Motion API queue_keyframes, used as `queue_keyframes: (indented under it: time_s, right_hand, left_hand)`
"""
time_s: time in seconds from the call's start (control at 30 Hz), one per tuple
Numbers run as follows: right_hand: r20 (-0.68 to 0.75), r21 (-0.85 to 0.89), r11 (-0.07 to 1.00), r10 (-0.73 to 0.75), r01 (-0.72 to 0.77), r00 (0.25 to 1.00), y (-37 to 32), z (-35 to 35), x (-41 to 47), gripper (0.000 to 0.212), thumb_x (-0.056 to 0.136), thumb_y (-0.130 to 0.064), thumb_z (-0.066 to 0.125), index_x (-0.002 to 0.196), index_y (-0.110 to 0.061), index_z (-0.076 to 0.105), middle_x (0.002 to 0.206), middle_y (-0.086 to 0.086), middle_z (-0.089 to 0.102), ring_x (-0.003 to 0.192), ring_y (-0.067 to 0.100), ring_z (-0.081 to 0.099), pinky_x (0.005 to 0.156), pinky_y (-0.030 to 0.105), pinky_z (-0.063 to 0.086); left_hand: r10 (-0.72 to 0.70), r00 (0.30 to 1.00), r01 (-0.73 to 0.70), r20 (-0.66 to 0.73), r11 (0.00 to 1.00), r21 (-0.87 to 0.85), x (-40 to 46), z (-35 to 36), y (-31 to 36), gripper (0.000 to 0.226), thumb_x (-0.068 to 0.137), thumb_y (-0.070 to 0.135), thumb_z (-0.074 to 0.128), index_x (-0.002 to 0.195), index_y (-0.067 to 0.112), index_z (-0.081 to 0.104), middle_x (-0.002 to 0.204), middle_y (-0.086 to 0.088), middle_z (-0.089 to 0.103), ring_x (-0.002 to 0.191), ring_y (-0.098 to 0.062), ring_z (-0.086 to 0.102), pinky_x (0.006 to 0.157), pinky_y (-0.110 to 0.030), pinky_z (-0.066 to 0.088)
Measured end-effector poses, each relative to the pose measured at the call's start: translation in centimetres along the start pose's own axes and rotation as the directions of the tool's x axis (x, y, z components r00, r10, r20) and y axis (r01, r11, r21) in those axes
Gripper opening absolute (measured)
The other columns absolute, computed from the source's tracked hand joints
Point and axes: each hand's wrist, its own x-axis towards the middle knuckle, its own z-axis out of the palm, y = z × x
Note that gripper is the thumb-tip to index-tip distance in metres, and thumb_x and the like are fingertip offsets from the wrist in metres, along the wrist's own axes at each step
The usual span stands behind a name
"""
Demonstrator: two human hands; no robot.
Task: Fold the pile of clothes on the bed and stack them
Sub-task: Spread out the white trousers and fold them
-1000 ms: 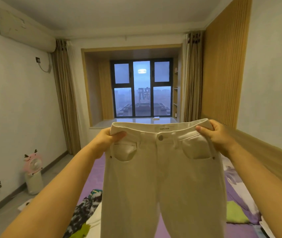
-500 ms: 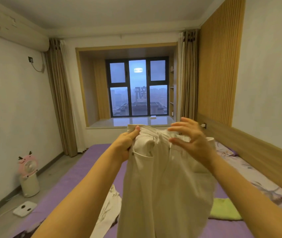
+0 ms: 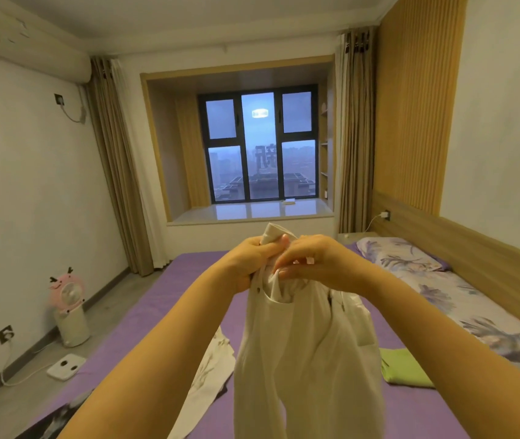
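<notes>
At the lower left corner, a dark patterned garment lies on the purple bed, cut off by the frame. Right of it, a pale printed garment is partly hidden behind white trousers, which hang lengthwise, waistband up, legs running off the bottom edge. The left hand and right hand, touching, both grip the bunched waistband. A folded green garment lies further right.

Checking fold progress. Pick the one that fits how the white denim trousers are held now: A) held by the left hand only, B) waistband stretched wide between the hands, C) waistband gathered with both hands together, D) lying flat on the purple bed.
C: the left hand and right hand meet on the bunched waistband of the white denim trousers.
</notes>
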Motion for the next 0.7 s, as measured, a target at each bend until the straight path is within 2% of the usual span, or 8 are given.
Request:
queue_keyframes:
  time_s: [0.07, 0.13, 0.2, 0.33, 0.43, 0.57, 0.63, 0.7]
  right_hand:
    - [0.062, 0.138, 0.986, 0.081, -0.089, 0.995, 0.1, -0.4, 0.3, 0.012, 0.085, -0.020, 0.068, 0.096, -0.021, 0.063, 0.089, -0.005, 0.063, 0.079, 0.002, 0.058, 0.072, 0.018, 0.050]
    - [0.046, 0.186, 0.971, 0.142, -0.149, 0.989, 0.5, -0.6, 0.6, 0.014, 0.086, -0.023, 0.068, 0.094, -0.021, 0.056, 0.087, -0.001, 0.063, 0.076, 0.004, 0.059, 0.069, 0.018, 0.051]
    - [0.025, 0.195, 0.959, 0.205, -0.206, 0.979, 1.0, -0.3, 0.9, 0.020, 0.084, -0.028, 0.069, 0.091, -0.021, 0.052, 0.081, -0.001, 0.059, 0.070, 0.004, 0.055, 0.062, 0.013, 0.048]
    - [-0.032, 0.267, 0.942, 0.221, -0.204, 0.975, 2.0, 0.8, 0.9, 0.023, 0.082, -0.025, 0.072, 0.086, -0.013, 0.053, 0.073, -0.001, 0.053, 0.065, 0.006, 0.049, 0.060, 0.016, 0.047]
    - [-0.090, 0.354, 0.928, 0.155, -0.114, 0.984, 2.8, 1.6, 0.6, 0.010, 0.083, -0.016, 0.069, 0.088, -0.016, 0.060, 0.087, -0.001, 0.059, 0.083, 0.013, 0.058, 0.078, 0.028, 0.054]
    - [-0.019, 0.226, 0.973, 0.050, -0.045, 0.999, 3.3, 2.0, -0.1, 0.018, 0.080, -0.030, 0.066, 0.098, -0.032, 0.069, 0.107, -0.007, 0.058, 0.104, 0.010, 0.055, 0.092, 0.027, 0.048]
    - [0.019, 0.181, 0.983, 0.030, -0.033, 0.999, 3.4, 2.0, -0.3, 0.026, 0.078, -0.032, 0.066, 0.104, -0.035, 0.068, 0.113, -0.008, 0.056, 0.109, 0.008, 0.053, 0.095, 0.025, 0.047]
    - [-0.014, 0.062, 0.998, 0.002, -0.001, 1.000, 3.4, 2.3, -0.2, 0.027, 0.079, -0.029, 0.068, 0.106, -0.032, 0.068, 0.114, -0.006, 0.056, 0.108, 0.009, 0.054, 0.093, 0.023, 0.047]
  left_hand:
    - [0.029, 0.994, -0.024, 0.107, 0.999, -0.044, -0.4, -0.6, -0.2, 0.030, 0.089, 0.037, 0.061, 0.102, 0.012, 0.069, 0.095, -0.011, 0.071, 0.083, -0.021, 0.069, 0.071, -0.033, 0.056]
    - [0.084, 0.964, -0.053, 0.251, 0.990, -0.128, -1.0, -1.4, -0.7, 0.033, 0.087, 0.034, 0.063, 0.111, 0.012, 0.066, 0.105, -0.012, 0.069, 0.095, -0.024, 0.068, 0.078, -0.033, 0.056]
    - [0.143, 0.938, -0.113, 0.315, 0.987, -0.111, -1.2, -1.9, -1.4, 0.034, 0.084, 0.028, 0.068, 0.115, 0.013, 0.066, 0.111, -0.013, 0.068, 0.103, -0.027, 0.065, 0.084, -0.033, 0.054]
    - [0.171, 0.948, -0.151, 0.270, 0.984, -0.094, -1.1, -2.5, -1.9, 0.028, 0.082, 0.008, 0.068, 0.110, 0.011, 0.067, 0.104, -0.012, 0.069, 0.097, -0.026, 0.067, 0.082, -0.031, 0.055]
    - [0.130, 0.959, -0.102, 0.251, 0.987, -0.120, -1.0, -3.0, -2.2, 0.025, 0.078, 0.000, 0.066, 0.101, 0.010, 0.072, 0.095, -0.012, 0.070, 0.087, -0.025, 0.068, 0.075, -0.033, 0.056]
    - [0.067, 0.974, -0.032, 0.217, 0.986, -0.161, -0.8, -3.2, -2.8, 0.023, 0.078, -0.003, 0.063, 0.097, 0.006, 0.072, 0.092, -0.015, 0.068, 0.082, -0.026, 0.067, 0.073, -0.035, 0.058]
    - [0.045, 0.976, -0.001, 0.215, 0.980, -0.199, -0.8, -3.3, -2.9, 0.017, 0.081, -0.002, 0.063, 0.095, 0.004, 0.071, 0.091, -0.015, 0.069, 0.079, -0.025, 0.068, 0.069, -0.033, 0.059]
    - [0.024, 0.981, 0.015, 0.194, 0.980, -0.197, -0.8, -3.4, -2.9, 0.015, 0.078, 0.006, 0.066, 0.092, 0.004, 0.072, 0.088, -0.015, 0.070, 0.075, -0.024, 0.069, 0.065, -0.032, 0.058]
